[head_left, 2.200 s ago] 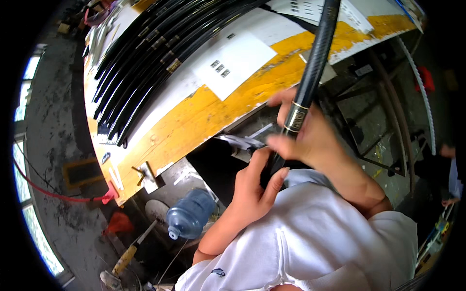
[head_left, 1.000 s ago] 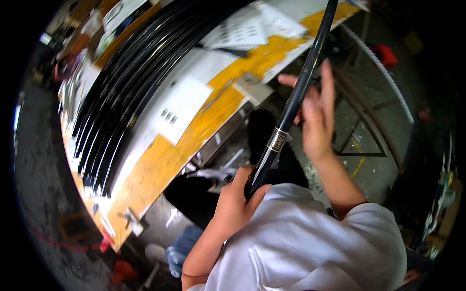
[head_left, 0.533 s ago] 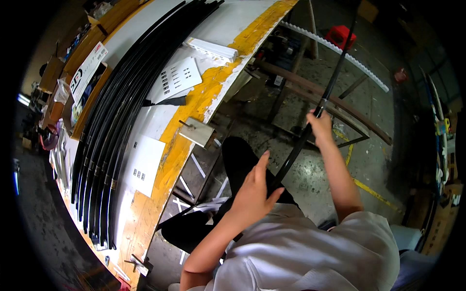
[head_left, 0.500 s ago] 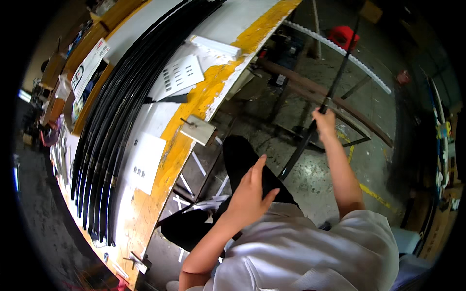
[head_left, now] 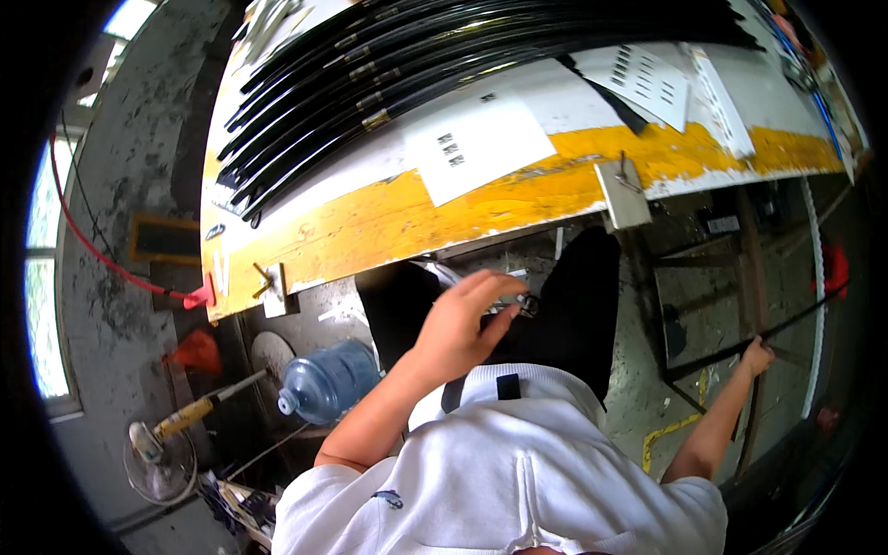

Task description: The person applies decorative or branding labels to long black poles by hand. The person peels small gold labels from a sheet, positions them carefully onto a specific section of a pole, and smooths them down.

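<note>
My right hand point(head_left: 758, 356) is out to the far right, its fingers closed around a long thin black rod point(head_left: 803, 319). The rod slants past the metal frame beside the table. In front of my waist, my left hand point(head_left: 467, 319) is raised with thumb and fingers apart. A small silver-and-dark thing point(head_left: 527, 304) shows by its fingertips; whether they touch it cannot be made out. Several similar black rods point(head_left: 370, 116), banded near their ends, lie side by side on the worktable point(head_left: 342, 227) ahead of me.
White printed sheets point(head_left: 495, 139) and a white strip point(head_left: 721, 102) lie on the table. Metal clamp-like blocks point(head_left: 624, 194) sit on its near edge. A blue water bottle point(head_left: 328, 379) and a fan point(head_left: 159, 462) stand at left. A brown metal frame point(head_left: 751, 277) stands at right.
The view has swung left, bringing the water bottle and fan into sight. My right hand still grips the rod, now farther to the right. My left hand stays raised near my lap.
</note>
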A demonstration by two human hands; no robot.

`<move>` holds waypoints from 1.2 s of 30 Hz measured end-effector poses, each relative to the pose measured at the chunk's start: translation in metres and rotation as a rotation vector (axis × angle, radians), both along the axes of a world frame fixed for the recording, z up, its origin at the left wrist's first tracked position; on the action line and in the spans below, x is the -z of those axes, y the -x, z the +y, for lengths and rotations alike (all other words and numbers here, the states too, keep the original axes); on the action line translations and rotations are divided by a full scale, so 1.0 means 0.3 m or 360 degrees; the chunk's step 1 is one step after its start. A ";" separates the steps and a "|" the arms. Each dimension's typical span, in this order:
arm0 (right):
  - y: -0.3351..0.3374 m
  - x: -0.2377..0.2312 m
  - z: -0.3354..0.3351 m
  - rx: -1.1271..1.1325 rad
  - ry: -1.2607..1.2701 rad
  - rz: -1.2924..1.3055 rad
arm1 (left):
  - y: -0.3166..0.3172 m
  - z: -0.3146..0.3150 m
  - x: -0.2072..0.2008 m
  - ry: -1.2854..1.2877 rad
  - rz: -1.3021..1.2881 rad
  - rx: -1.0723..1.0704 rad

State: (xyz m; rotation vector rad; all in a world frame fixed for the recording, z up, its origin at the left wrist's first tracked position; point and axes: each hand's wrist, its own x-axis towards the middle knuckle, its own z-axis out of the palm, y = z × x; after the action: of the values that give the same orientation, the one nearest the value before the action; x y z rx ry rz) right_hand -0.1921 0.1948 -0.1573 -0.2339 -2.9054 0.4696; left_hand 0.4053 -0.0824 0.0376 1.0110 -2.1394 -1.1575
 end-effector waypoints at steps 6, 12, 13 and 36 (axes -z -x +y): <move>-0.118 -0.168 -0.236 -0.0857 0.0806 0.0204 | -0.162 -0.271 -0.085 0.0804 -0.0208 -0.0554; -0.555 -0.505 -0.718 -0.1675 0.1089 0.0243 | -0.343 -0.563 -0.059 0.1394 -0.0922 -0.0803; -0.647 -0.558 -0.791 -0.1752 0.1010 0.0273 | -0.363 -0.599 -0.035 0.1420 -0.1006 -0.0781; -1.219 -0.831 -1.170 -0.2820 0.0106 0.1425 | -0.443 -0.314 -0.185 0.0938 -0.0745 -0.0489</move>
State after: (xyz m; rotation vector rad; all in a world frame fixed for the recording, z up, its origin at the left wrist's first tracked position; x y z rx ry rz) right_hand 0.1736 -0.1563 0.0920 1.9799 -1.4694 0.5688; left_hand 0.5382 -0.1765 0.0931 1.3367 -2.3370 -0.1196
